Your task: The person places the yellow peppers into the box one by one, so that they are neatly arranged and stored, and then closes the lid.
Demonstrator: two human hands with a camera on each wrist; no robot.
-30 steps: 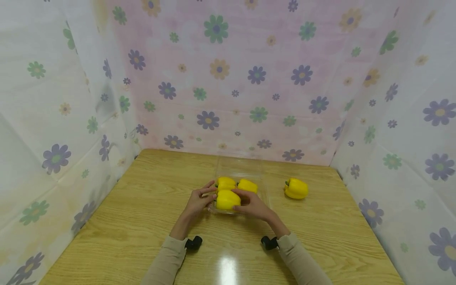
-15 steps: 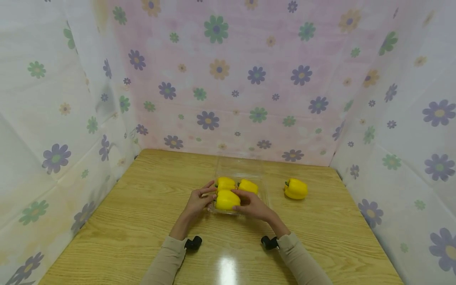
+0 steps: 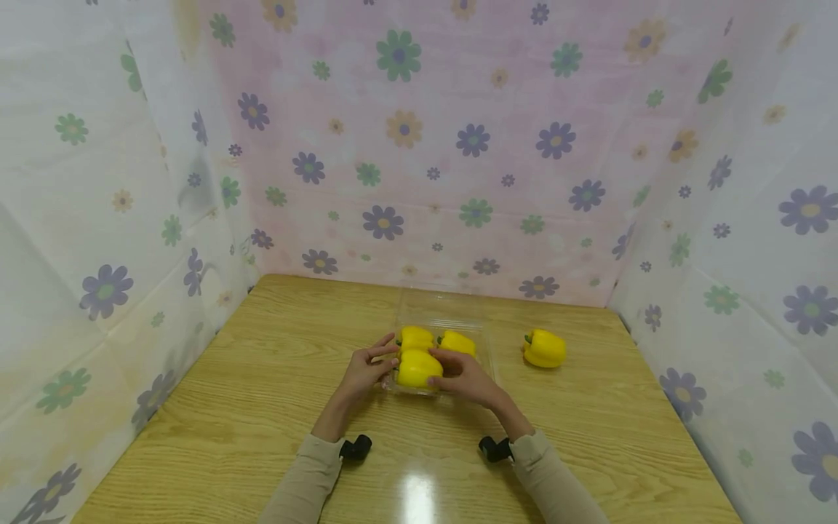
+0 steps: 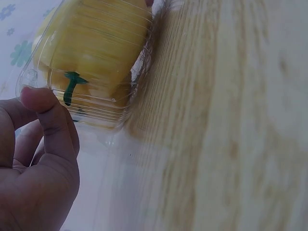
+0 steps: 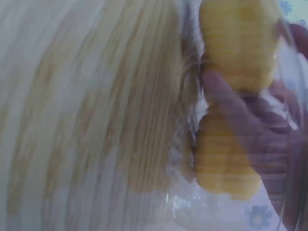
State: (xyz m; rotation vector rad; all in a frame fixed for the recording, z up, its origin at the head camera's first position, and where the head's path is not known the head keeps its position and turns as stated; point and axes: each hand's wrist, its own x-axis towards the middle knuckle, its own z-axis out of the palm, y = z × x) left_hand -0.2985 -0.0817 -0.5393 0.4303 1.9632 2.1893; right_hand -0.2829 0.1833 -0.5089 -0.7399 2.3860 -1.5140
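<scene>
A clear plastic clamshell box (image 3: 486, 367) lies with its lid folded back on the table, yellow bell peppers inside. My left hand (image 3: 360, 372) is at its left side, thumb and fingers pinching the rim (image 4: 28, 77) in the left wrist view. My right hand (image 3: 466, 378) reaches into the box and grips the front yellow bell pepper (image 3: 417, 370), thumb low on its right end, fingers over the top. Its green stem (image 4: 72, 86) points toward the left wall. Behind it sit a back-left pepper (image 3: 416, 337) and a back-right pepper (image 3: 458, 342), the latter partly hidden by the right hand.
Another yellow bell pepper (image 3: 545, 348) lies on the wooden table (image 3: 275, 349) to the right of the box. The transparent lid (image 3: 440, 302) stretches toward the table's back edge. Flower-patterned cloth (image 3: 432, 145) hangs at the back and both sides.
</scene>
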